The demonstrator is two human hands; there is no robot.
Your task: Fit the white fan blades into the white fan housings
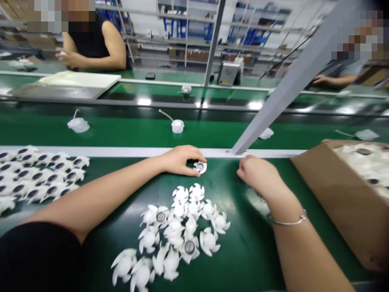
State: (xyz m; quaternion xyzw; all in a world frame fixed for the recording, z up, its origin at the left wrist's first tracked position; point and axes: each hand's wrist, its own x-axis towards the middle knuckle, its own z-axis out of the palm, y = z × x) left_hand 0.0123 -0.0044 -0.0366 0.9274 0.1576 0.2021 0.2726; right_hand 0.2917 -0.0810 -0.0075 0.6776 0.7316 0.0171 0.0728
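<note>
My left hand (182,159) reaches across the green work surface, with thumb and fingers curled around a small white fan wheel (204,168), its round dark hub facing up. To the right, my right hand (258,173) is closed, knuckles toward me. Its fingertips are hidden, so I cannot make out what they hold. A blurred pale patch (257,200) shows just below that hand. Between my forearms lies a loose group of white fan wheels (174,231), most with the smooth hub side up and a few with the dark ring showing.
Rows of fan wheels (38,176) stand at the left. At the right is a cardboard box (331,198) holding more white parts. Beyond the white rail (121,151), a green belt carries white motor housings (178,126) with wires. A slanted grey post (282,85) rises ahead; co-workers sit opposite.
</note>
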